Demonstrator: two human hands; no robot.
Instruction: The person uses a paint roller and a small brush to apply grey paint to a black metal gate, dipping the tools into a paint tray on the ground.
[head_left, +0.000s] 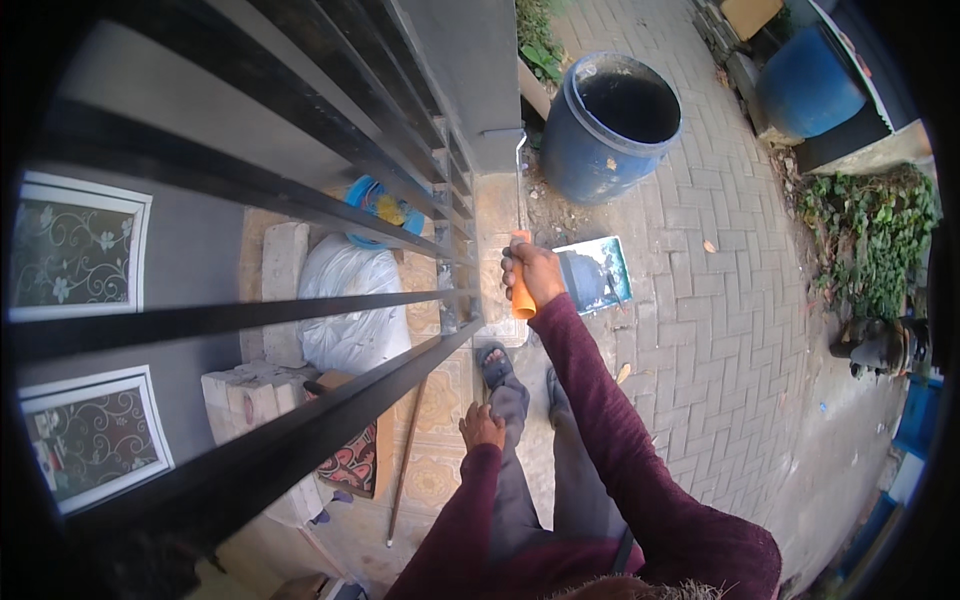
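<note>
You seem to be at the rolling step: the far end of your orange-handled, metal-framed paint roller [523, 304] lies by the foot of the smooth grey wall [462, 85], though contact is unclear. The next move probably calls for an even stroke, or a reload from the white rectangular paint tray with a teal rim [627, 270] just right of the handle. Your right hand [540, 275] has its grip closed around that handle. Your left hand [483, 430], fingers loosely spread, rests over your grey-trousered leg [512, 480], holding nothing visible.
</note>
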